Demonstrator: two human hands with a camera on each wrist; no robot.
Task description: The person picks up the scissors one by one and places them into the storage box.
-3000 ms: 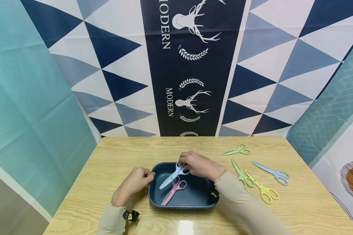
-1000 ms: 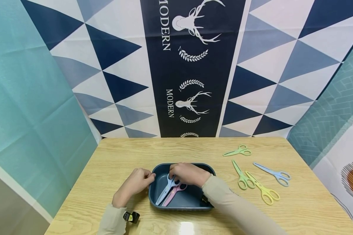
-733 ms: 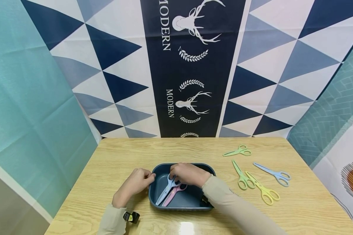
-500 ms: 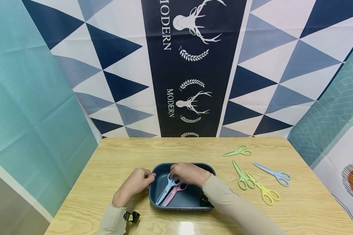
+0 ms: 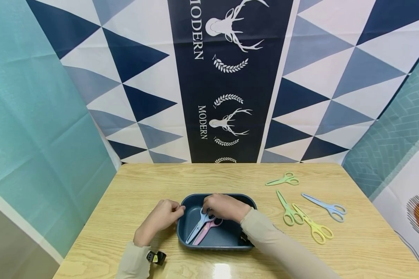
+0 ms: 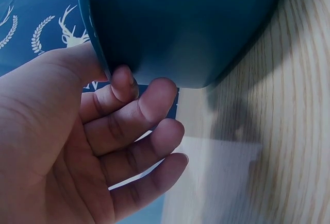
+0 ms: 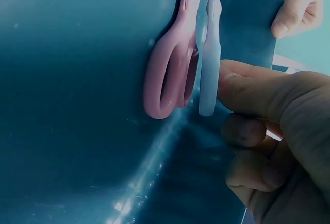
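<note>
A dark blue plastic basin (image 5: 220, 247) stands at the middle of the wooden table. My left hand (image 5: 159, 217) pinches its left rim; in the left wrist view the thumb lies over the edge and the other fingers sit curled outside. Inside, my right hand (image 5: 225, 207) holds light blue scissors (image 5: 196, 229) by a handle loop, blades pointing to the front left. Pink scissors (image 5: 202, 235) lie right beside them, partly covered. In the right wrist view my thumb touches the light blue handle (image 7: 210, 80), seen edge-on; the grip behind it is partly hidden.
To the right of the basin lie light green scissors (image 5: 283, 179), green scissors (image 5: 289, 213), yellow scissors (image 5: 312, 224) and blue scissors (image 5: 324, 206). A patterned cloth wall (image 5: 230, 128) rises behind the table (image 5: 150, 178).
Since three seconds ago my right hand has lowered the light blue scissors leftward beside the pink ones. Within the last half second it shifts slightly right with them. My left hand stays put.
</note>
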